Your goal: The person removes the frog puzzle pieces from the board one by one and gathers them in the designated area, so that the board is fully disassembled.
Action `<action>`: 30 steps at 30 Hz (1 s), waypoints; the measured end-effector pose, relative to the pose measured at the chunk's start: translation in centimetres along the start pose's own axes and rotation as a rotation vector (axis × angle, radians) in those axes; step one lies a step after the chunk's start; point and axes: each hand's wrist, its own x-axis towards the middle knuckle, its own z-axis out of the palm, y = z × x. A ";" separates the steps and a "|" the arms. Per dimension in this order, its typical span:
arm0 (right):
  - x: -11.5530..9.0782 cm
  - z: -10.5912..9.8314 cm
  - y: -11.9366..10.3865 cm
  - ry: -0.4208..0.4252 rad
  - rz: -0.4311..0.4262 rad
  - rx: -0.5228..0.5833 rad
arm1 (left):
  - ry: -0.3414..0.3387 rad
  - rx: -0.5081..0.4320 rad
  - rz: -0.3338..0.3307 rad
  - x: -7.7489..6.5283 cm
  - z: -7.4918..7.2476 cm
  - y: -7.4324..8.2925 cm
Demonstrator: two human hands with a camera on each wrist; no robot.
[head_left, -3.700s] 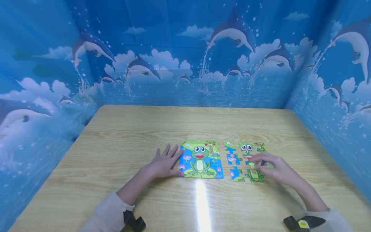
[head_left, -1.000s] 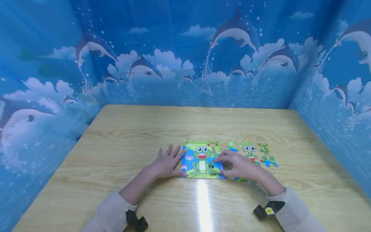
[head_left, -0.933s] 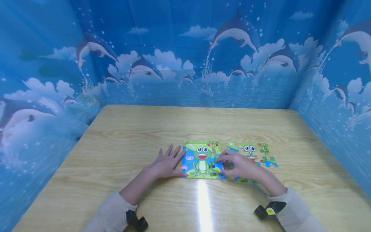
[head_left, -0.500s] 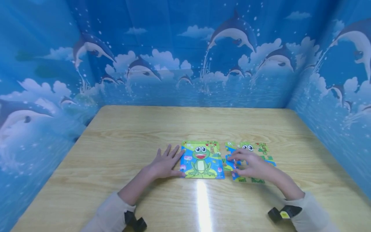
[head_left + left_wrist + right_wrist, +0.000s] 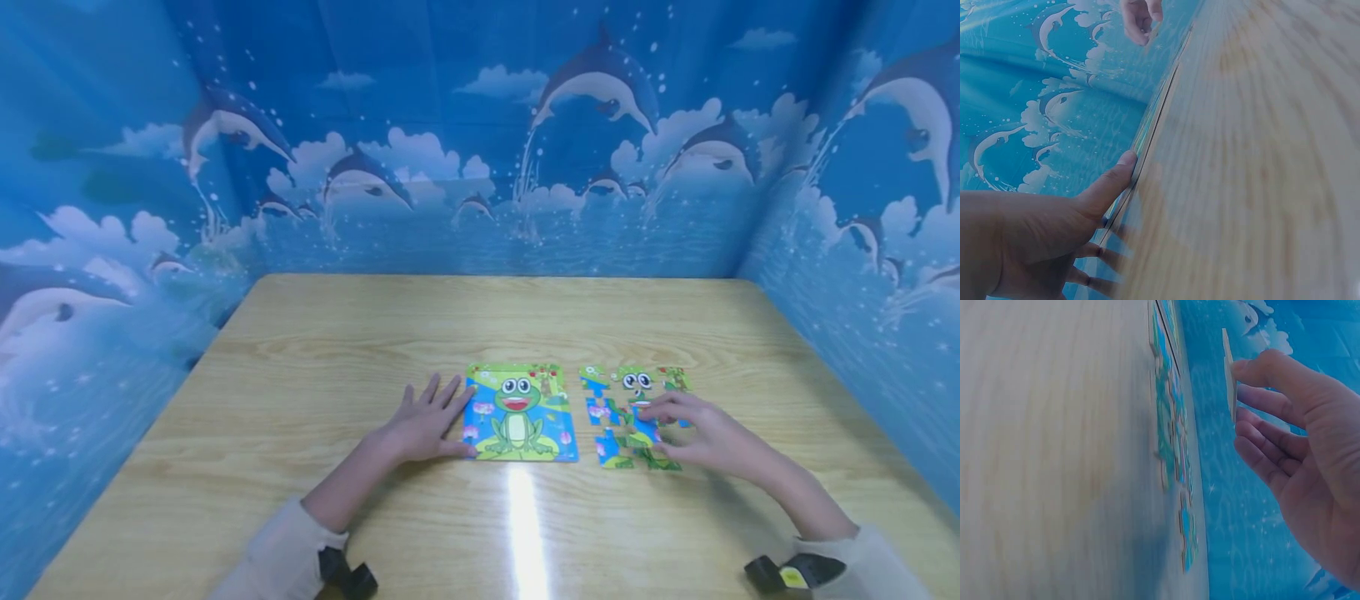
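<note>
A square frog picture puzzle board [image 5: 491, 392] lies on the table. My left hand [image 5: 426, 427] rests beside its left side with fingers spread, thumb and forefinger touching the edge; in the left wrist view the thumb [image 5: 1110, 184] lies along that edge. To the board's right, several loose puzzle pieces [image 5: 613, 457] lie in rows that form another frog. Above them my right hand [image 5: 708, 435] pinches a blue and green puzzle piece [image 5: 643, 428] between thumb and fingers, hiding some pieces below. In the right wrist view the held piece [image 5: 1230, 381] shows edge-on, raised off the table.
The wooden table [image 5: 360, 325] extends around the puzzle on all sides. A blue dolphin-print curtain [image 5: 420, 100] stands along its back and sides. A strip of light reflects off the tabletop in front of the board.
My right hand was at the board's right edge a second ago. It has since moved right with the puzzle piece, over the loose pieces. The left hand has stayed in place.
</note>
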 end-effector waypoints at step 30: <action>-6.7 -1.9 3.9 0.047 0.118 -0.120 | 0.002 -0.013 0.001 -0.1 0.0 -0.1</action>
